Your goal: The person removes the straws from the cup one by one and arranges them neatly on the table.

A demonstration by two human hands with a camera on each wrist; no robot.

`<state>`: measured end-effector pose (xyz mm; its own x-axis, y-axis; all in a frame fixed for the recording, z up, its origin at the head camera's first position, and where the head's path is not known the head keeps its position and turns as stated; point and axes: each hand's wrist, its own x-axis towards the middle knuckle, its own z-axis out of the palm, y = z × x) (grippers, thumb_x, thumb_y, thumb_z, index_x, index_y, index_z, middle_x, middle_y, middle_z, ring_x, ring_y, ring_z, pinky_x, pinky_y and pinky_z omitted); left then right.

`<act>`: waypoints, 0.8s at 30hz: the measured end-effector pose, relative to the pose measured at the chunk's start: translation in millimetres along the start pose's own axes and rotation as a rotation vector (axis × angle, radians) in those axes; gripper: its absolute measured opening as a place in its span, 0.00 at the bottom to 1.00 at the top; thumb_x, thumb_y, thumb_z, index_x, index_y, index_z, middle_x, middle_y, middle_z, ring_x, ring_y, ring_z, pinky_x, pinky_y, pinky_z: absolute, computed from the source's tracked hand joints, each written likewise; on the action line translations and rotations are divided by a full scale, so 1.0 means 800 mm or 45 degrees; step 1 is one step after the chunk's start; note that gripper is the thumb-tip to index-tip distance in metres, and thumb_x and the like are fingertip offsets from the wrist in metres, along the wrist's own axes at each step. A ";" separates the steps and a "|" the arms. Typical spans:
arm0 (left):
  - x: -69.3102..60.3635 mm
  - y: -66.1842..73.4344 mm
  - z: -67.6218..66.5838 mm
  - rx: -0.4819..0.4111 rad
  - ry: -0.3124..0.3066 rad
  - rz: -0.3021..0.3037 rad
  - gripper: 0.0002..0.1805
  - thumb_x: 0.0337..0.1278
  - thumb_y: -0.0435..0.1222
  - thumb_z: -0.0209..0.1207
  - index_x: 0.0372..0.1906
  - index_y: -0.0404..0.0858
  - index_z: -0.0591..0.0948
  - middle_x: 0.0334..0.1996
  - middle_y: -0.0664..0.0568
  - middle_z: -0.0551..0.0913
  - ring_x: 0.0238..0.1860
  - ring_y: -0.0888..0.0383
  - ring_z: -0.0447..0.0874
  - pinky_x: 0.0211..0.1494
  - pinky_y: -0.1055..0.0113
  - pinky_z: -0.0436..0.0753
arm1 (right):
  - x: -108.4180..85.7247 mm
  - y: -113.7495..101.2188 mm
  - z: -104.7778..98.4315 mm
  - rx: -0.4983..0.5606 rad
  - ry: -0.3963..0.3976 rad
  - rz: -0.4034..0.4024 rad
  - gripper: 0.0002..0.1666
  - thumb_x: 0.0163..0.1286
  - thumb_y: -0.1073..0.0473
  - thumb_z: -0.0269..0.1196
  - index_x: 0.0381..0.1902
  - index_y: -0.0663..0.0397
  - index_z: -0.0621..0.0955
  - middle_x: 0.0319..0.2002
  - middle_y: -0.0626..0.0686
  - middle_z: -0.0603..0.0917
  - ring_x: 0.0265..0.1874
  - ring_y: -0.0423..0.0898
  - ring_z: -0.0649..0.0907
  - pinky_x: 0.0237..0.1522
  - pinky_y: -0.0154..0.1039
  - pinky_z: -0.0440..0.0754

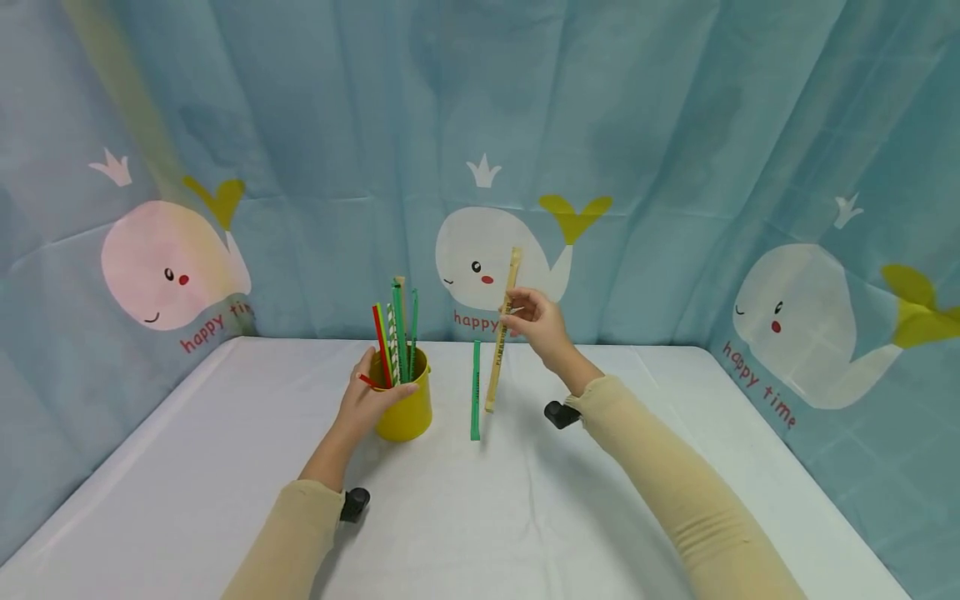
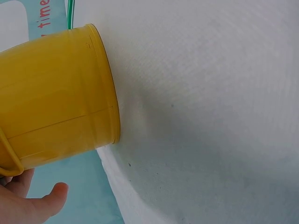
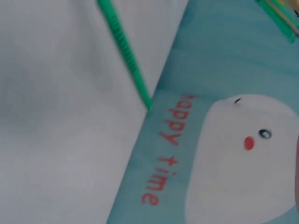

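My left hand (image 1: 366,403) holds the side of a small yellow bucket (image 1: 408,417), its thumb across the front near the rim. The bucket stands upright with several straws in it: red, green, striped and wrapped ones. In the left wrist view the bucket (image 2: 56,93) fills the left side, and part of the hand (image 2: 32,200) shows below it. Between thumb and fingers my right hand (image 1: 542,327) pinches a tan wrapped straw (image 1: 497,367), tilted above the table. A green wrapped straw (image 1: 476,392) lies between bucket and right hand; the right wrist view shows this green straw (image 3: 125,53) too.
A white cloth covers the table (image 1: 480,517). Behind it hangs a blue curtain (image 1: 360,125) printed with whales. Black wrist cameras sit at both cuffs, the left camera (image 1: 355,505) and the right camera (image 1: 561,414).
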<state>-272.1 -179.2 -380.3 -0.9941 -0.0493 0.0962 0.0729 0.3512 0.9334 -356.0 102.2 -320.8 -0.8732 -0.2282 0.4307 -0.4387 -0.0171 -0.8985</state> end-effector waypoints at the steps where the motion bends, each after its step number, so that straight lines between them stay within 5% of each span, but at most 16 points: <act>1: 0.000 0.000 0.000 -0.005 0.003 0.004 0.58 0.55 0.46 0.68 0.77 0.36 0.40 0.75 0.36 0.44 0.71 0.39 0.51 0.72 0.41 0.54 | 0.000 0.004 -0.004 -0.014 -0.038 0.015 0.25 0.66 0.73 0.62 0.60 0.70 0.71 0.44 0.58 0.79 0.33 0.40 0.81 0.33 0.32 0.82; 9: 0.000 0.001 0.001 -0.006 0.005 -0.003 0.58 0.56 0.45 0.68 0.77 0.37 0.39 0.75 0.36 0.45 0.71 0.39 0.51 0.72 0.41 0.53 | -0.004 0.038 -0.021 -0.174 -0.205 0.170 0.30 0.65 0.73 0.62 0.65 0.66 0.71 0.56 0.66 0.74 0.34 0.41 0.82 0.39 0.38 0.84; 17: 0.000 0.000 0.000 -0.031 0.015 0.011 0.57 0.55 0.46 0.68 0.78 0.39 0.41 0.74 0.37 0.46 0.71 0.40 0.52 0.71 0.41 0.55 | -0.005 0.067 -0.019 -0.310 -0.261 0.254 0.30 0.65 0.68 0.65 0.65 0.61 0.73 0.51 0.58 0.76 0.37 0.45 0.81 0.38 0.43 0.81; 24: -0.003 0.001 0.001 -0.032 0.021 0.031 0.56 0.55 0.45 0.68 0.78 0.39 0.44 0.74 0.37 0.48 0.70 0.40 0.53 0.71 0.41 0.55 | -0.005 0.096 -0.019 -0.334 -0.286 0.300 0.28 0.65 0.68 0.65 0.63 0.62 0.74 0.51 0.58 0.76 0.41 0.49 0.79 0.52 0.54 0.78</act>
<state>-269.9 -178.2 -379.7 -0.9906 -0.0564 0.1245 0.0993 0.3289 0.9391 -389.0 116.4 -390.1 -0.9008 -0.4035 0.1608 -0.2973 0.3027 -0.9056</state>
